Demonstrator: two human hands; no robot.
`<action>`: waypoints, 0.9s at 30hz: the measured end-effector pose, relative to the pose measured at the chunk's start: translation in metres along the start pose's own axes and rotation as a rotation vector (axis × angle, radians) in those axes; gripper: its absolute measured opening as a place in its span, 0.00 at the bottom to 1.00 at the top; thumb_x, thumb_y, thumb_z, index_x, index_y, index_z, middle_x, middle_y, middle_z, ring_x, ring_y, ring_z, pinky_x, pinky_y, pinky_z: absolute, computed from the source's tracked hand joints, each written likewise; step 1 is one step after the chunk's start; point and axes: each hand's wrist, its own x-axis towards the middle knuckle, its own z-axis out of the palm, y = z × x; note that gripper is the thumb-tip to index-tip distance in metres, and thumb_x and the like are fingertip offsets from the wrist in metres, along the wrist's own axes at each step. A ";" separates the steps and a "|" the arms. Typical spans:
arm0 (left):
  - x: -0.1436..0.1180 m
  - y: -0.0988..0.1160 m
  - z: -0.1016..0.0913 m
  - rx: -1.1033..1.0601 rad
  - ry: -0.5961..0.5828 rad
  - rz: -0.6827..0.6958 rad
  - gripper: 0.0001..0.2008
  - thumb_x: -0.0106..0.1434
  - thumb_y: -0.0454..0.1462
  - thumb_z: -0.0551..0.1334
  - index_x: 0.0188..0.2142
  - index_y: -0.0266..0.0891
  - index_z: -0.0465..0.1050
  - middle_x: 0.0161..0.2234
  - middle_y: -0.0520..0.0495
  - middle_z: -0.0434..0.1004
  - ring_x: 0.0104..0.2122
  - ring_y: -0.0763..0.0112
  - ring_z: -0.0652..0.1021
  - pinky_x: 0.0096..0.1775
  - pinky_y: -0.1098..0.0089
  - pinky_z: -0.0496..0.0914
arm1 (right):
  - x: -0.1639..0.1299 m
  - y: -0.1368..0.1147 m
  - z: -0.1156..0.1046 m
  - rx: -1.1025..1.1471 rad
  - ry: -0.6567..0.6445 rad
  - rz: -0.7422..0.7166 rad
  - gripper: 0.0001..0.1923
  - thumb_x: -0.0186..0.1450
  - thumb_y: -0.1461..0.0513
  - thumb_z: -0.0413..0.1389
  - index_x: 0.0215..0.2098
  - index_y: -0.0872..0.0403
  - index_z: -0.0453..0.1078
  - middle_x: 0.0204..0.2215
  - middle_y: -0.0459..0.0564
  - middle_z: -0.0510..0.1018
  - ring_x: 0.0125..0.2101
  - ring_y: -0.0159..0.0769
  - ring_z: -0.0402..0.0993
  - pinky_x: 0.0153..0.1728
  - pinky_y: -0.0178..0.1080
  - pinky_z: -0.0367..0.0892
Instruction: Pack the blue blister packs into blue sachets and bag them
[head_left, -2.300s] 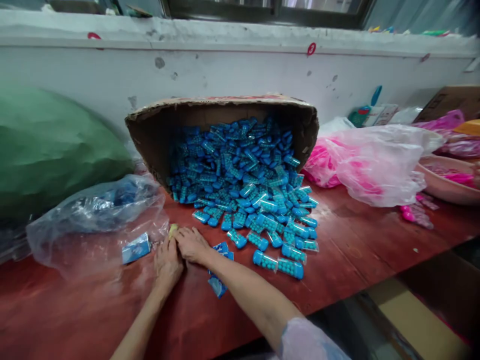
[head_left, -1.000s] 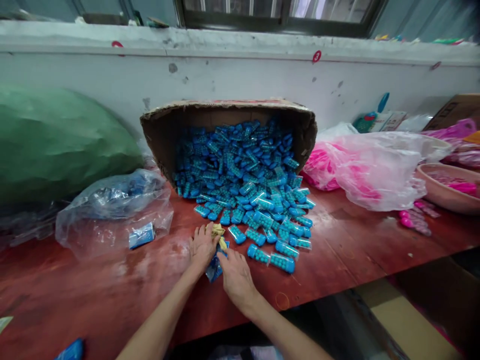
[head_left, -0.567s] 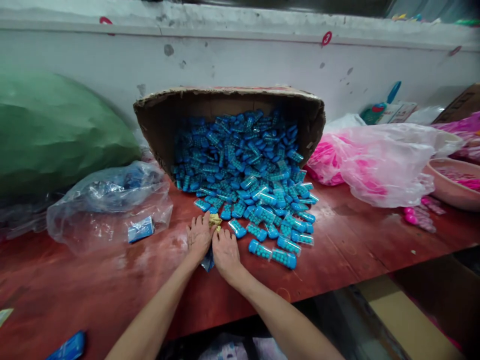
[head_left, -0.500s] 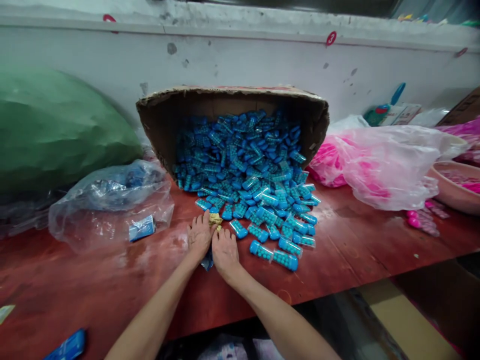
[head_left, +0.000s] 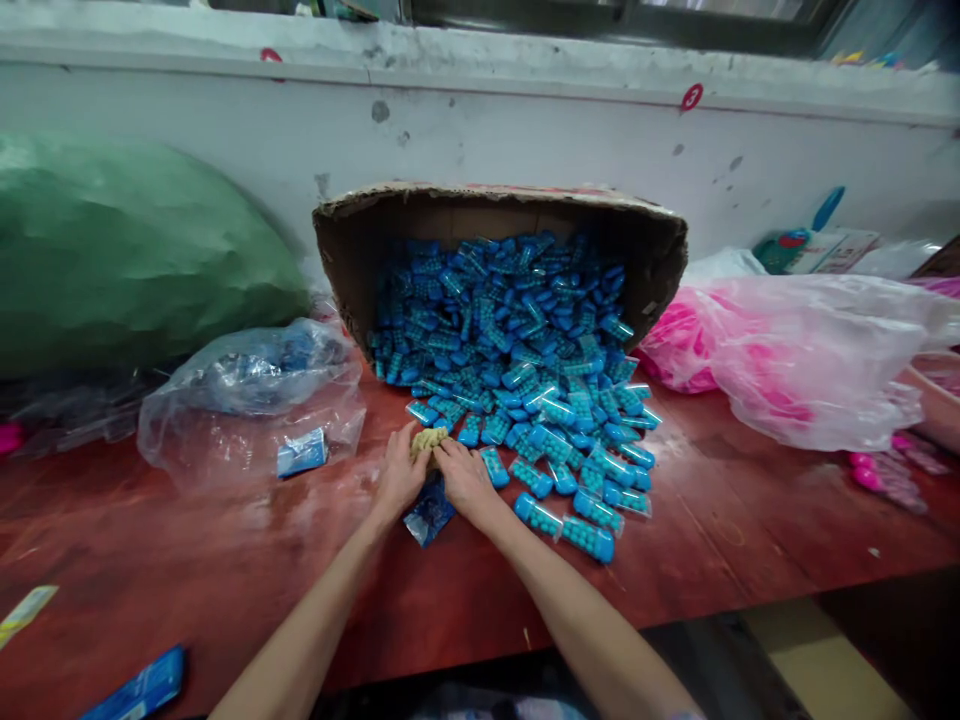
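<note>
The yellow wad (head_left: 429,440) is looking matt and crumpled, whether cloth or paper being unclear. A dark blue packet (head_left: 429,514) is gleaming like creased film. The tubes (head_left: 581,535) are shining as smooth, clear plastic, their blue caps (head_left: 604,548) looking glossy too. The carton (head_left: 346,270) is showing matt brown cardboard with a rough, ragged rim (head_left: 502,189). The red tabletop (head_left: 247,570) is reflecting light in scuffed patches. The clear bag (head_left: 217,385) is glinting in thin, wrinkled plastic; the green sack (head_left: 142,260) is appearing duller and creased.

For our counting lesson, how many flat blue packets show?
3: one packet at the clear bag, in or on it unclear; one between left hand and right hand; one cut off at bottom left. Hands or bag may hide more.
</note>
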 end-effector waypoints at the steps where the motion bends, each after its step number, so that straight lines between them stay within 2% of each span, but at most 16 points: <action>1: -0.008 -0.002 -0.005 -0.005 0.036 0.015 0.20 0.59 0.37 0.51 0.51 0.38 0.60 0.48 0.40 0.68 0.49 0.60 0.67 0.48 0.57 0.61 | 0.003 0.001 -0.002 0.004 0.002 -0.007 0.18 0.62 0.70 0.44 0.48 0.51 0.64 0.50 0.50 0.68 0.48 0.39 0.62 0.42 0.40 0.60; 4: -0.045 -0.004 -0.008 0.147 0.123 0.053 0.17 0.59 0.40 0.51 0.46 0.36 0.67 0.46 0.37 0.69 0.48 0.56 0.67 0.48 0.55 0.61 | -0.005 0.002 -0.009 0.008 0.033 0.006 0.18 0.64 0.67 0.43 0.50 0.51 0.62 0.49 0.51 0.68 0.45 0.38 0.63 0.42 0.39 0.60; 7: -0.083 -0.002 0.003 0.330 0.060 0.101 0.18 0.60 0.40 0.51 0.46 0.36 0.69 0.51 0.33 0.66 0.52 0.48 0.63 0.48 0.48 0.59 | -0.035 0.000 -0.007 -0.027 0.038 -0.001 0.16 0.65 0.65 0.43 0.50 0.50 0.63 0.47 0.51 0.70 0.45 0.41 0.63 0.43 0.42 0.59; 10: -0.102 -0.002 0.014 0.392 -0.008 0.151 0.18 0.60 0.37 0.50 0.48 0.40 0.69 0.53 0.33 0.64 0.55 0.45 0.60 0.48 0.45 0.58 | -0.070 -0.003 0.003 -0.086 -0.009 -0.064 0.14 0.65 0.61 0.47 0.48 0.48 0.64 0.51 0.50 0.67 0.51 0.48 0.57 0.49 0.52 0.51; 12: -0.106 -0.005 0.016 0.383 -0.033 0.189 0.18 0.60 0.37 0.51 0.49 0.42 0.68 0.54 0.34 0.63 0.55 0.45 0.59 0.48 0.46 0.58 | -0.089 -0.005 0.008 -0.113 0.000 -0.044 0.14 0.65 0.61 0.46 0.49 0.47 0.64 0.52 0.50 0.66 0.53 0.51 0.54 0.51 0.57 0.45; 14: -0.106 -0.009 0.017 0.354 -0.048 0.226 0.19 0.59 0.37 0.52 0.51 0.41 0.67 0.54 0.35 0.63 0.56 0.47 0.59 0.49 0.48 0.58 | -0.098 -0.006 0.008 -0.110 0.029 0.007 0.15 0.65 0.61 0.45 0.49 0.47 0.63 0.51 0.50 0.67 0.52 0.49 0.55 0.51 0.56 0.46; 19: -0.110 -0.010 0.018 0.331 -0.045 0.231 0.21 0.60 0.37 0.51 0.52 0.36 0.65 0.54 0.34 0.64 0.56 0.50 0.60 0.51 0.49 0.57 | -0.088 -0.015 0.005 -0.076 0.046 0.139 0.15 0.63 0.60 0.50 0.48 0.50 0.65 0.44 0.54 0.71 0.41 0.45 0.63 0.40 0.46 0.59; 24: -0.111 0.000 0.016 0.351 -0.065 0.170 0.20 0.59 0.37 0.53 0.50 0.34 0.67 0.53 0.34 0.65 0.54 0.48 0.62 0.49 0.48 0.58 | -0.085 -0.020 0.018 -0.085 0.084 0.220 0.08 0.62 0.60 0.53 0.40 0.50 0.68 0.40 0.52 0.72 0.39 0.43 0.64 0.37 0.43 0.58; 27: -0.109 0.005 0.011 0.328 -0.068 0.143 0.19 0.59 0.37 0.53 0.48 0.35 0.68 0.52 0.34 0.67 0.53 0.49 0.63 0.48 0.49 0.59 | -0.088 -0.017 0.018 -0.075 0.087 0.232 0.06 0.62 0.61 0.53 0.37 0.50 0.67 0.37 0.50 0.72 0.38 0.42 0.63 0.37 0.42 0.57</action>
